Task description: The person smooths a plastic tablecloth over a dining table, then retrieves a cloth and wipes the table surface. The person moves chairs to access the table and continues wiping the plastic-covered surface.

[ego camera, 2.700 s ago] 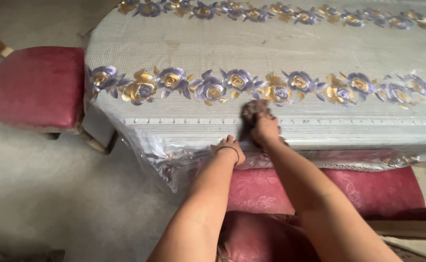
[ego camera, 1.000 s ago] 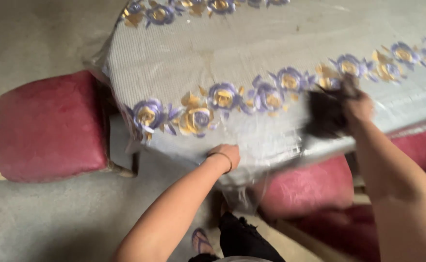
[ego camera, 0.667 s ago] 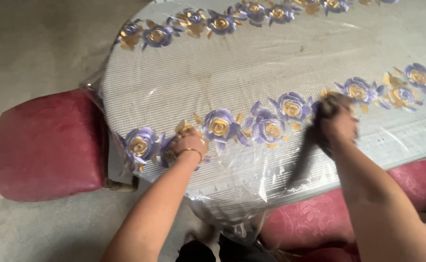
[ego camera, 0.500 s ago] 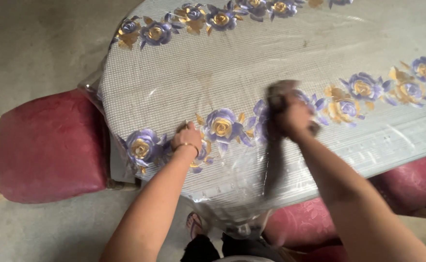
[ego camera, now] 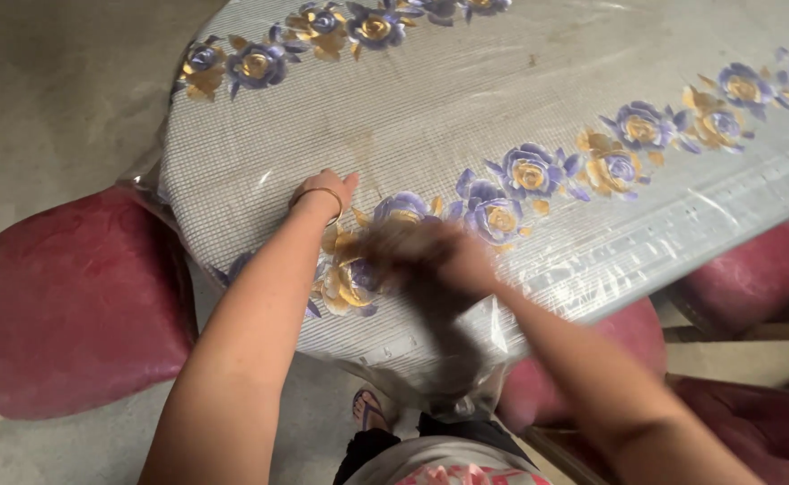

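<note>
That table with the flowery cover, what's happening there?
A person is leaning over the table, which has a grey cover printed with purple and gold roses under a clear plastic sheet. The right hand grips a dark cloth and is blurred with motion near the table's front edge. The left hand, a thin bangle on its wrist, rests flat on the cover just beside it. Red cushioned chairs stand around the table, and a sandalled foot shows below.
</note>
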